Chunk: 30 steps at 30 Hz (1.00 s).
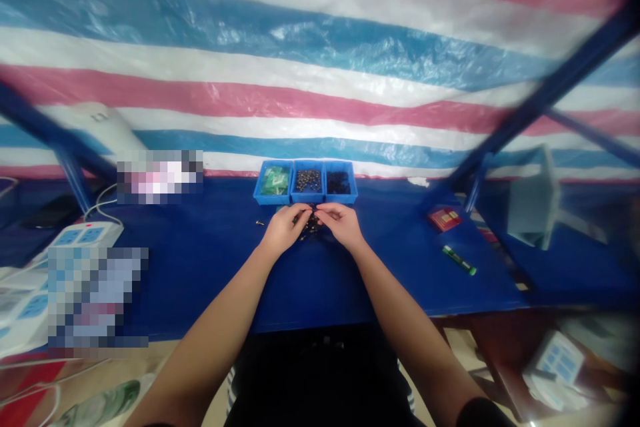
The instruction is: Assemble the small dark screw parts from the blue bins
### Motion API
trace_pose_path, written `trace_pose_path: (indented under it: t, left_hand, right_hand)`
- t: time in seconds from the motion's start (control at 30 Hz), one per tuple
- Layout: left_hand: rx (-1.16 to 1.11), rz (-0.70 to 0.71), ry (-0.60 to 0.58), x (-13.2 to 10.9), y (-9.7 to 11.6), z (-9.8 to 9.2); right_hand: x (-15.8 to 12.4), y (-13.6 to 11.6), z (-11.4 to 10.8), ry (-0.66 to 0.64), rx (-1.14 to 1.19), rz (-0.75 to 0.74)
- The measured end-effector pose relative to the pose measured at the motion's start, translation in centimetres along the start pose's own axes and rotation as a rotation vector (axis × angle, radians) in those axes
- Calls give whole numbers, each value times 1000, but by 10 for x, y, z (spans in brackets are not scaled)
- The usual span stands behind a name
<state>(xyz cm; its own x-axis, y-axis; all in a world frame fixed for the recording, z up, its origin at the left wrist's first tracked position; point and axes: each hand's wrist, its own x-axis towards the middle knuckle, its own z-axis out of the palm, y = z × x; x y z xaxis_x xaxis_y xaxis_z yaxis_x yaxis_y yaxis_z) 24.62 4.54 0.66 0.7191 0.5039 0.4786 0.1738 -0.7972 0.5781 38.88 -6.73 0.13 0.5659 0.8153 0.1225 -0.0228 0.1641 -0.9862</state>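
both bare forearms run up from the bottom edge and meet at mid-table. left hand (284, 227) and right hand (343, 222) sit close together, fingertips bent inward over a small dark cluster of parts (309, 224) lying on the blue table cover (210, 260), just in front of the bins. both hands' fingers are curled and pinched at the cluster, touching it; whether either hand truly grips a piece cannot be told, too small and blurred. just behind the hands, three blue bins stand side by side, touching: left bin (273, 182) with green pieces, middle bin (308, 181) with small metallic pieces, right bin (341, 183) with dark pieces. one tiny loose piece (259, 222) lies on the cover left of the left hand. further right, well apart: a red flat box (445, 218) and a green tube-like item (459, 260). far left, white power strips (83, 235) with cables. striped red-white-blue tarp (320, 60) behind the table.
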Motion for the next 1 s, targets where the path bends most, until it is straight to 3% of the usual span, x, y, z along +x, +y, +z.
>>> trace_pose_path:
  t: [0.77,1.0]
  left_hand:
    - [-13,1,19,0,-1,1]
    - [0,-11,-21,1,2,-3]
  right_hand:
    - [0,1,-2,-5,7,-10]
    - [0,2,-1,-18,9,-5]
